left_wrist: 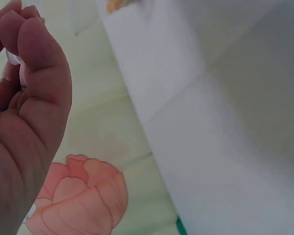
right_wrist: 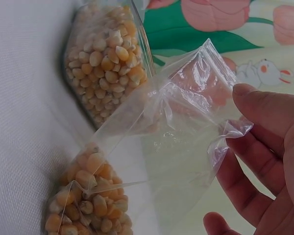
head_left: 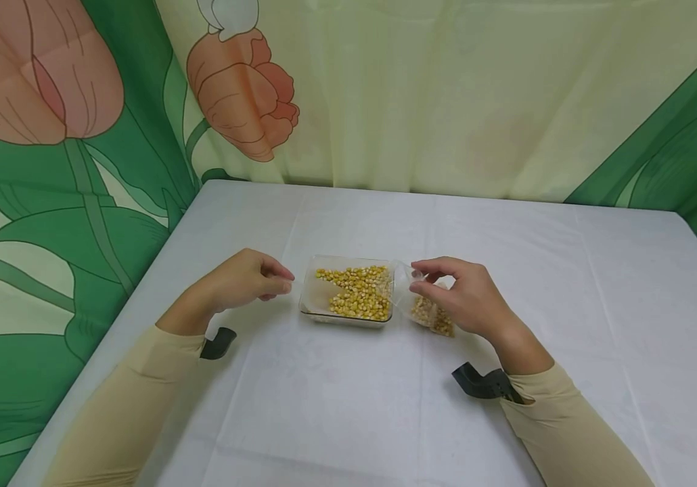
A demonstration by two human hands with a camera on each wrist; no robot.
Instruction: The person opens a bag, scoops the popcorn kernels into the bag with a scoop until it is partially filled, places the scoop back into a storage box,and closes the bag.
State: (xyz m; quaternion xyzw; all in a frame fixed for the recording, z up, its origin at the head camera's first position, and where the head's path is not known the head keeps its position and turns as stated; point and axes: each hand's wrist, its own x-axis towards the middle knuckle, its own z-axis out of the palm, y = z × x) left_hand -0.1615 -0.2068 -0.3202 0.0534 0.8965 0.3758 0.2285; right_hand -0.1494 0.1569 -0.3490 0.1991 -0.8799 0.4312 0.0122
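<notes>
The right hand (head_left: 467,297) pinches the plastic bag (right_wrist: 186,122) by its top so its kernels settle low; the left hand (head_left: 245,281), loosely curled, holds nothing beside the tray (head_left: 348,292).

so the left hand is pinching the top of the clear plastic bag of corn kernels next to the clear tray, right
Not quite: the right hand pinches the top of the clear plastic bag, not the left. The right wrist view shows its fingers on the bag's edge, and the head view shows the left hand curled on the other side of the clear tray, off the bag. The rest holds: corn kernels sit in the bag beside the tray.
</notes>
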